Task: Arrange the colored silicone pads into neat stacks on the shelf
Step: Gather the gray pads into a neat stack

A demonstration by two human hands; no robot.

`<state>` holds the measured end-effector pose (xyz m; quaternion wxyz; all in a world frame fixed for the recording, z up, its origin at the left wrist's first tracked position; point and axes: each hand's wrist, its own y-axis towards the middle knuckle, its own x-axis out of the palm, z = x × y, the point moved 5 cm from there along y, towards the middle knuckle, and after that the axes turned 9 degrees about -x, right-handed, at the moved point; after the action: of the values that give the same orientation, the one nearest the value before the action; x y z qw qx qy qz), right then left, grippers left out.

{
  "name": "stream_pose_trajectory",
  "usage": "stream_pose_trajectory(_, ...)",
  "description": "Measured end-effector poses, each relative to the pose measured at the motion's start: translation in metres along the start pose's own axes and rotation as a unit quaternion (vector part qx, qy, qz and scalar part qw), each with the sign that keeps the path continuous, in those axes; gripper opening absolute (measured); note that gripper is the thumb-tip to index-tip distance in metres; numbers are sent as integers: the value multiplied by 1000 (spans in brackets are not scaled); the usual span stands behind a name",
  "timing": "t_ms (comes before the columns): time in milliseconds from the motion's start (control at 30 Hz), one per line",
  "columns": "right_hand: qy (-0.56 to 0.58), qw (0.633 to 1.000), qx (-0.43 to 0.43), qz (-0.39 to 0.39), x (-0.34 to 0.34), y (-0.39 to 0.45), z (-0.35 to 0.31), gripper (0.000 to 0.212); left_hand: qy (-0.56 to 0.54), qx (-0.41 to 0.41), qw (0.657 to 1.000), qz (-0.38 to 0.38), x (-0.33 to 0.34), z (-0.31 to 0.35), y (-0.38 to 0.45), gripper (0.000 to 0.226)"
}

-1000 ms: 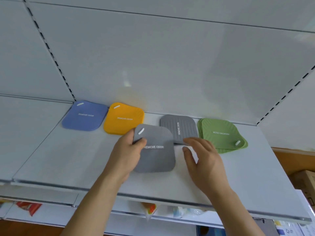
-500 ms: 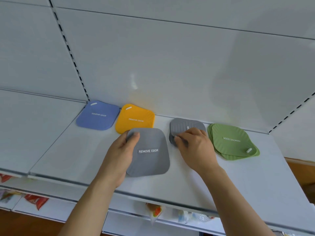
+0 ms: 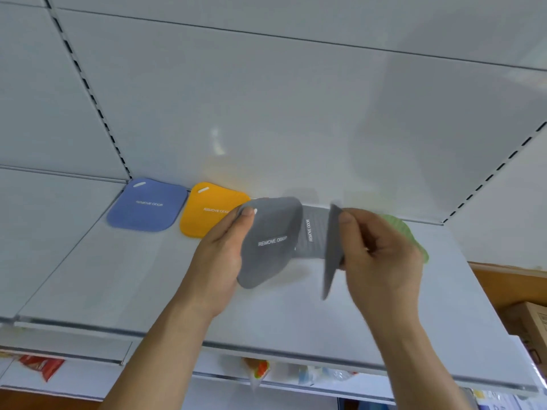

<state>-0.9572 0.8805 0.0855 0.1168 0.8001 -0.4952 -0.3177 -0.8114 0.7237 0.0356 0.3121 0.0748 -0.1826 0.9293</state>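
My left hand (image 3: pixel 220 258) grips a grey pad (image 3: pixel 268 247) marked REMOVE ODOR, lifted off the white shelf (image 3: pixel 124 279) and tilted. In my right hand (image 3: pixel 381 255) a second grey pad (image 3: pixel 333 250) is pinched and held nearly on edge, blurred. Between the two, another grey pad (image 3: pixel 313 232) lies flat near the back wall. A blue pad (image 3: pixel 148 205) and an orange pad (image 3: pixel 210 211) lie flat at the back left. Green pads (image 3: pixel 414 238) lie behind my right hand, mostly hidden.
The shelf's front edge (image 3: pixel 266 347) runs across below my wrists. Snack packets (image 3: pixel 41 365) sit on the lower shelf. A cardboard box (image 3: pixel 532 324) stands at the far right. White back panels rise behind the pads.
Both hands lifted grey pads off the shelf. My right hand took a pad from the grey stack and turned it on edge; my left raised and tilted its pad.
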Motion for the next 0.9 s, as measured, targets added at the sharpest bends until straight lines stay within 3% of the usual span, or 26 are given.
stream_pose_trajectory(167, 159, 983, 54, -79, 46, -20, -10, 12, -6, -12, 997, -77, 37, -12, -6, 36)
stream_pose_trajectory(267, 130, 985, -6, -115, 50, -26, -7, 21, -5, -31, 997, -73, 34, -19, -5, 37)
stream_pose_trajectory(400, -39, 982, -167, -75, 42, -24, 1, 26, 37, -24, 998, -36, 30, -16, -9, 33)
stream_pose_trajectory(500, -131, 976, -168, -46, 39, -21, 17, 30, 20, -35, 999, -11, 29, -19, -10, 33)
stream_pose_trajectory(633, -128, 970, -198, -62, 32, -20, 27, 30, 2, -43, 999, 12, 25, -18, -8, 30)
stream_pose_trajectory(767, -82, 965, -236, -78, 30, -15, 21, 9, -17, -58, 998, 9, 21, -17, -4, 30)
stream_pose_trajectory(900, -63, 958, -256, -111, 26, -2, 14, 8, -16, -82, 996, -35, 19, -16, 0, 35)
